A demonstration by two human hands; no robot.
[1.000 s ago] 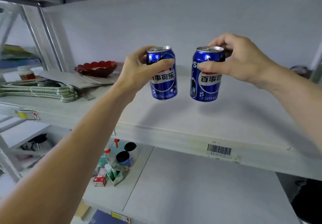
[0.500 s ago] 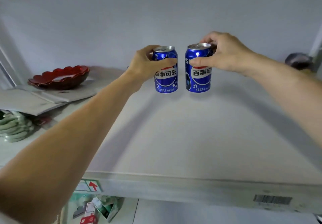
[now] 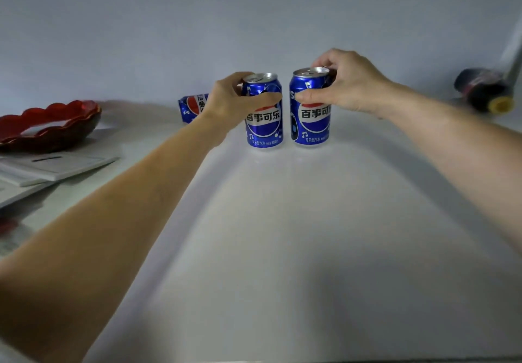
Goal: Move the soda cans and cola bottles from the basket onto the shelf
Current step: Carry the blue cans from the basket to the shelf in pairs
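Two blue soda cans stand upright side by side deep on the white shelf [image 3: 282,221]. My left hand [image 3: 231,100] grips the left can [image 3: 264,125] around its upper half. My right hand [image 3: 347,85] holds the right can [image 3: 310,121] by its top rim and side. A third blue can [image 3: 192,107] lies on its side behind my left wrist, partly hidden. At the far right a dark cola bottle [image 3: 485,91] lies on its side with its yellow cap toward me. The basket is out of view.
A red scalloped dish [image 3: 48,125] sits on flat white boards [image 3: 56,165] at the left of the shelf. The pale back wall [image 3: 254,23] rises just behind the cans. A grey upright post [image 3: 515,52] stands at the far right.
Both hands have carried the cans forward and down onto the shelf near the back wall. The view has closed in, revealing the lying can and the bottle.
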